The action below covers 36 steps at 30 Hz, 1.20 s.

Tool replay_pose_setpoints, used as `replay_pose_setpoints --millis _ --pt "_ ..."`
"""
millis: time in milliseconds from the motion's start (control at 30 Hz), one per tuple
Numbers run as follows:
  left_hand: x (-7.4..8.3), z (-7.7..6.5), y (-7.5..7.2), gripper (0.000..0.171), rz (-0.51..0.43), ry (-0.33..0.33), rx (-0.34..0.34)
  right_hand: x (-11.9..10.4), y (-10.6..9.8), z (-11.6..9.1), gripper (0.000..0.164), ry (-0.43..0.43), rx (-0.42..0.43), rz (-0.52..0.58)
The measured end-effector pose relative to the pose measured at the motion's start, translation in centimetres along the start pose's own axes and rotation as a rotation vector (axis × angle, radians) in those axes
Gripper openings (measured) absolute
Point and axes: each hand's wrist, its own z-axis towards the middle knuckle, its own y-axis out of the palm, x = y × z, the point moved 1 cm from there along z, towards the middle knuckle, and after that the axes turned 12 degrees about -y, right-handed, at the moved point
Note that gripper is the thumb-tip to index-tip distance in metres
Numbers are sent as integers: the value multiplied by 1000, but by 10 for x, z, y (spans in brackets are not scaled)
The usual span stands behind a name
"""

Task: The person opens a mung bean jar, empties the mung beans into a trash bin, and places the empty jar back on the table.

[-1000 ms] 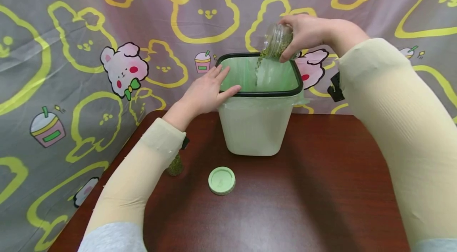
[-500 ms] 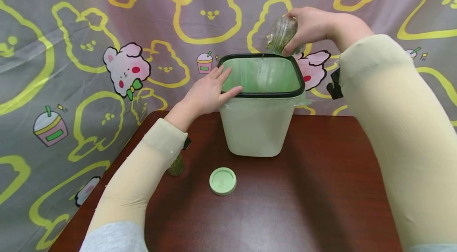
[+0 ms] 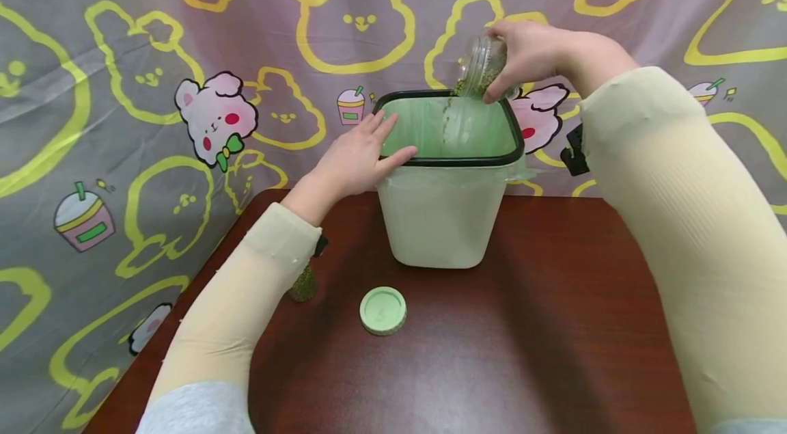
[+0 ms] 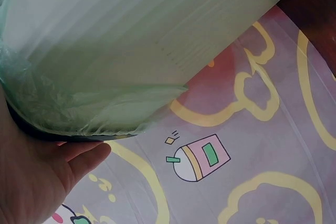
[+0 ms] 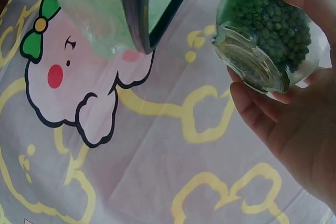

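Observation:
My right hand (image 3: pixel 531 58) grips a clear jar (image 5: pixel 262 40) part-filled with small green beans (image 5: pixel 275 22), tipped mouth-down to the left over the bin. A thin stream of beans falls from its mouth into the white trash bin (image 3: pixel 439 222), which has a black rim (image 3: pixel 455 162) and a pale green liner (image 4: pixel 105 111). My left hand (image 3: pixel 353 157) rests on the bin's left rim with its fingers straight and spread. In the left wrist view, its fingers (image 4: pixel 86 163) lie against the rim. A light green lid (image 3: pixel 382 311) lies on the table in front of the bin.
Beside my left forearm stands a container of green beans (image 3: pixel 302 286), partly hidden by the sleeve. The dark red-brown table (image 3: pixel 553 297) reaches back to a patterned curtain (image 3: pixel 344 17) close behind the bin. Curtain also hangs along the left side.
Half a second ago the jar was lifted higher and no stream showed. Now it is lower and tipped again, with beans falling, much as one second ago. The left hand stays put.

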Motion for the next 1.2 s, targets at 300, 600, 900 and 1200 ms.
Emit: replay_pose_setpoints --millis 300,600,900,1200 --pt "0 1 0 85 -2 -5 0 0 1 -1 105 -10 -2 -1" --pt "-1 0 -1 85 -10 -8 -5 -2 -1 -1 106 -23 35 20" --pt "-1 0 0 85 -12 -3 3 -4 -1 -3 104 -38 46 21" --pt "0 0 0 85 -9 3 9 -5 -1 -4 106 -17 26 25"
